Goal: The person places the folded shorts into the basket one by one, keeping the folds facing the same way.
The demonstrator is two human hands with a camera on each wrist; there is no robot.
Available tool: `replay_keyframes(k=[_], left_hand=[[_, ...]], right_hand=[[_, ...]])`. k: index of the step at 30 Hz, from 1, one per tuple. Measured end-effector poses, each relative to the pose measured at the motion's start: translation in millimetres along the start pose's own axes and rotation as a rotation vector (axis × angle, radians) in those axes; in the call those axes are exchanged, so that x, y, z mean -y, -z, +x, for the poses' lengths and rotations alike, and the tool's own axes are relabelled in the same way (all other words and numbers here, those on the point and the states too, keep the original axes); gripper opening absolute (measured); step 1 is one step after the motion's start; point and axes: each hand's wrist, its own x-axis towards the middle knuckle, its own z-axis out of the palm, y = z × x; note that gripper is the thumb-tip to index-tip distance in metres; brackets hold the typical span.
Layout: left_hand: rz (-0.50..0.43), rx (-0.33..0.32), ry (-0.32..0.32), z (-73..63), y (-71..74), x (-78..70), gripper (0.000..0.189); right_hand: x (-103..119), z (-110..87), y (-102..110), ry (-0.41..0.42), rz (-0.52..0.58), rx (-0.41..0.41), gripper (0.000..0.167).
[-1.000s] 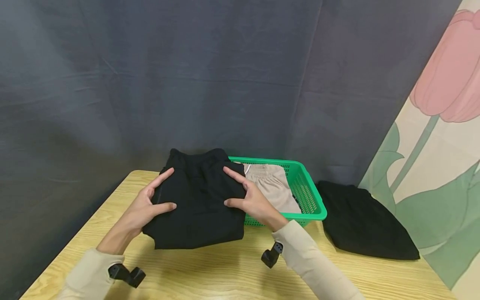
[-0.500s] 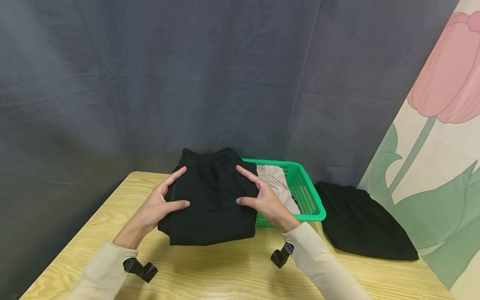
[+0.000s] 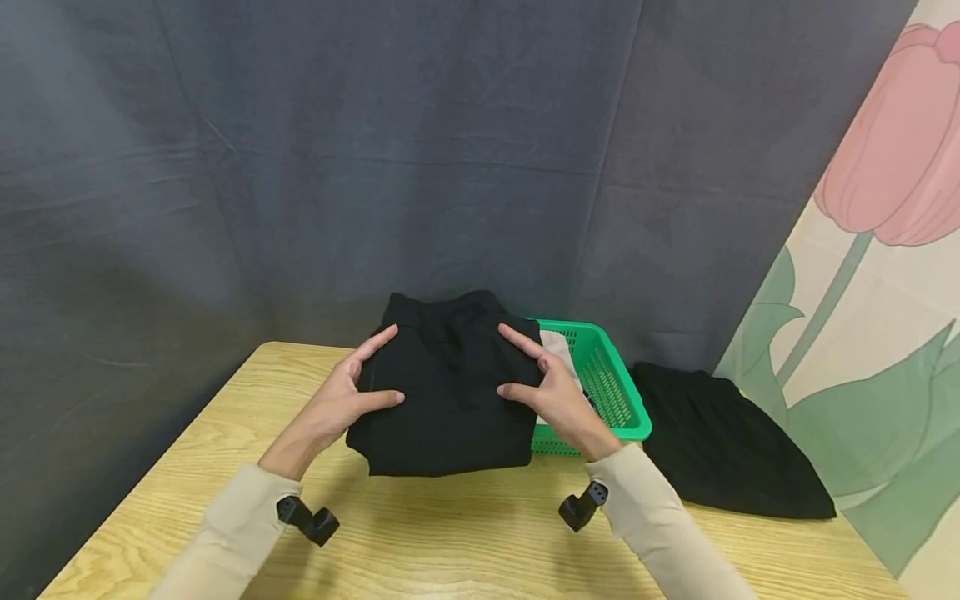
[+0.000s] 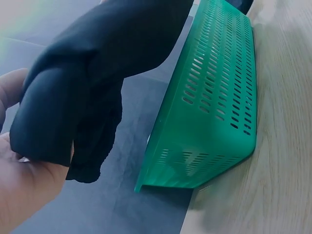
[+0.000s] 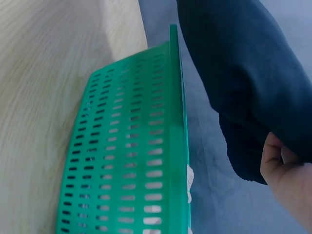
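A folded black garment with a waistband [image 3: 450, 400] is held up off the table, flat and slightly tilted. My left hand [image 3: 337, 408] grips its left side, and my right hand [image 3: 558, 396] its right side; both thumbs lie on top, with fingers going underneath. Behind and partly hidden by the cloth stands a green perforated basket [image 3: 628, 387]. Inside it a strip of beige garment [image 3: 557, 343] shows. From the left wrist, the black cloth [image 4: 131, 39] hangs higher than the basket wall [image 4: 214, 78]. The right wrist view has the basket [image 5: 131, 122] beside the raised cloth [image 5: 243, 53].
Another black garment [image 3: 727, 450] lies flat on the wooden table [image 3: 450, 542], right of the basket. A dark grey curtain [image 3: 412, 150] hangs behind the table, and a tulip-patterned cloth [image 3: 885, 167] covers the right side.
Both hands have carried the black garment to the right and slightly away, so it covers more of the basket and the beige garment. The grip looks the same.
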Motion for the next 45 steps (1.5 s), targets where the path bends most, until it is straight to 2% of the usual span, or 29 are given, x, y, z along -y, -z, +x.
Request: replay_keyframes(k=[16,22,28,33,40,45], left_hand=[[0.171,-0.047,-0.028,26.6,-13.9,-3.3,0.088],[0.149,-0.039,-0.049,38.4,-19.7,-6.0,0.086],[0.138,-0.020,-0.096,51.6,-28.2,-5.4,0.080],[0.146,-0.024,-0.103,61.0,-34.1,-5.1,0.080],[0.159,-0.048,-0.092,74.6,-36.9,-3.1,0.080],[0.134,-0.058,-0.094,86.1,-38.2,-0.4,0.080]], right_hand=[[5.2,-3.0,23.4,0.010,-0.052,-0.068,0.078],[8.3,-1.2,33.0,0.008,-0.095,-0.113,0.079],[9.6,-0.7,43.7,0.003,-0.041,-0.154,0.078],[7.7,0.4,51.7,0.006,0.006,-0.176,0.078],[8.6,2.8,60.5,-0.018,-0.049,-0.208,0.077],[7.4,7.8,65.3,-0.023,-0.025,-0.209,0.078]])
